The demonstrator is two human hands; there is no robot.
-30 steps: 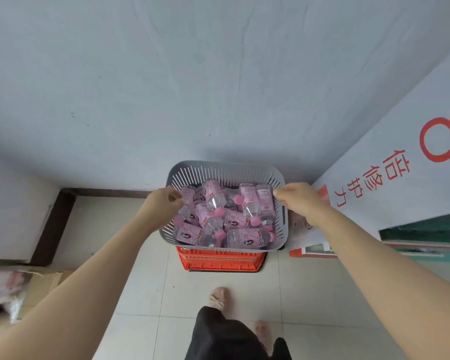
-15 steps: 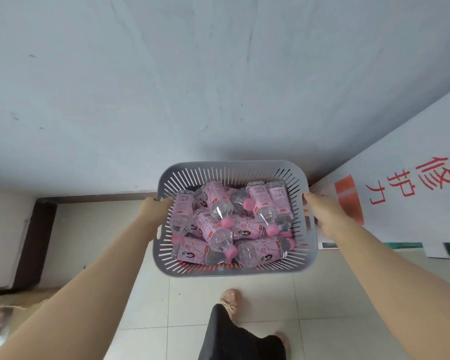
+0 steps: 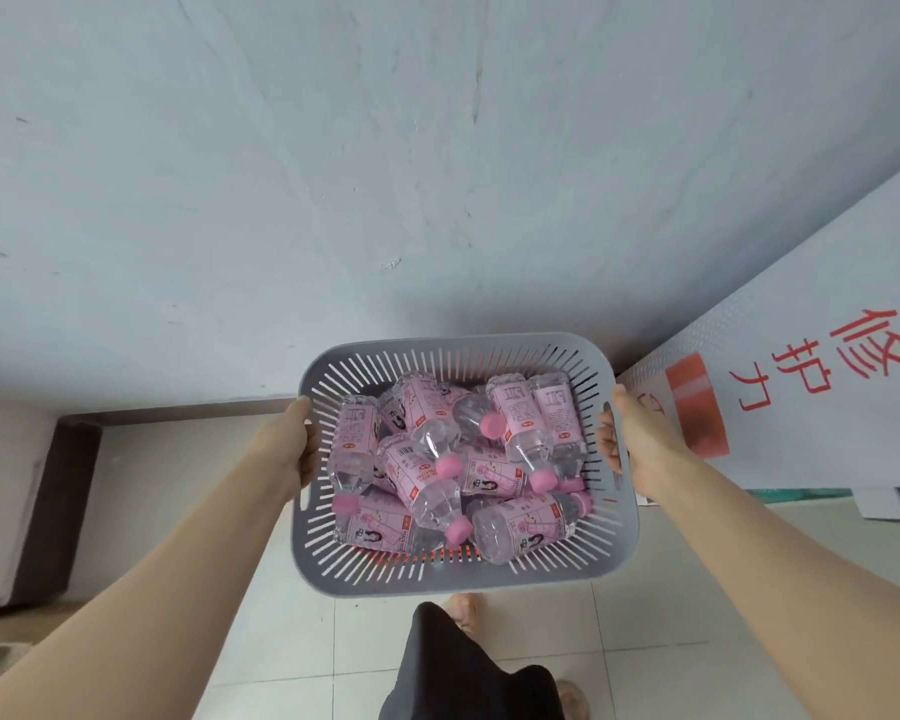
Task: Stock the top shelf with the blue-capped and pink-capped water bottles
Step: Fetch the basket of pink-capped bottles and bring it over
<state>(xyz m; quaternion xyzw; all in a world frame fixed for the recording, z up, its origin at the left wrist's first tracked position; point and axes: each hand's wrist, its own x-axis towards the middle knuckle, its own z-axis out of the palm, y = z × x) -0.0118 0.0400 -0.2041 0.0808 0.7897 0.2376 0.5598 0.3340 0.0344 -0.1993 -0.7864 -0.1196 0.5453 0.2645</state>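
A grey slotted plastic basket (image 3: 453,576) hangs in the air in front of me, above the tiled floor. Several small clear water bottles with pink labels and pink caps (image 3: 430,478) lie jumbled inside it. My left hand (image 3: 287,444) grips the basket's left handle and my right hand (image 3: 630,439) grips its right handle, fingers curled through the handle slots. No blue-capped bottle and no shelf is in view.
A pale grey wall (image 3: 437,174) stands straight ahead. A white panel with red characters (image 3: 801,387) leans on the right. A dark baseboard (image 3: 68,485) runs at the left. My feet and dark clothing (image 3: 463,662) are below the basket. Red shows through the basket's front slots.
The basket has been lifted off the red crate and brought up and closer to me. Both hands keep hold of its handles. The crate is hidden beneath it.
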